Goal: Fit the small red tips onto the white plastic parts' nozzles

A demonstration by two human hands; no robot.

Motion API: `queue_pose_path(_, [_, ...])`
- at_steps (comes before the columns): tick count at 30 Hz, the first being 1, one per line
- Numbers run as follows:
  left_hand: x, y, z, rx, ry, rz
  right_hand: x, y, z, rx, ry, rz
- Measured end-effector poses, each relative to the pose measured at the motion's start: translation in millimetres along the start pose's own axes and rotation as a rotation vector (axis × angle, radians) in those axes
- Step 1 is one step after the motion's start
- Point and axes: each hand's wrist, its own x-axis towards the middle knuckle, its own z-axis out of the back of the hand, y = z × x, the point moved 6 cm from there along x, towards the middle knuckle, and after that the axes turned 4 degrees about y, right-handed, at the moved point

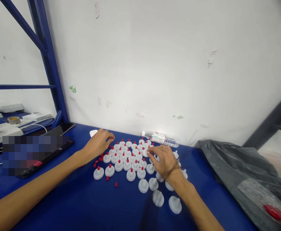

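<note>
A cluster of round white plastic spout caps [131, 175] stands on the blue table [87, 205], many with small red tips on their spouts. Above the cluster's left back edge is my left hand [99, 142], its fingers curled together; whatever they may hold is hidden. Loose red tips [101, 159] lie below that hand, and another red tip [116, 184] lies nearer the front. My right hand [164, 159] reaches over the right side, thumb and forefinger pinching a white spout cap [145, 152]. Bare white caps [158, 198] without tips lie around and under my right wrist.
A clear plastic bottle [158, 137] lies along the white wall. At the right is a grey plastic bag [217, 160] with a clear bag of red pieces [275, 211]. Phones [64, 128] lie at the left, beside a blue metal post [51, 64].
</note>
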Motion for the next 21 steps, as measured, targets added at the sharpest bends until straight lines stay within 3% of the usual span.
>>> queue_pose_path(8, [1,3,-6.5,0.006,0.053,0.011,-2,-1,-4,-0.033,0.080,-0.051])
queue_pose_path(21, [-1,1,-9.2,-0.015,0.102,0.013,-1,-11,-11,-0.084,0.076,-0.093])
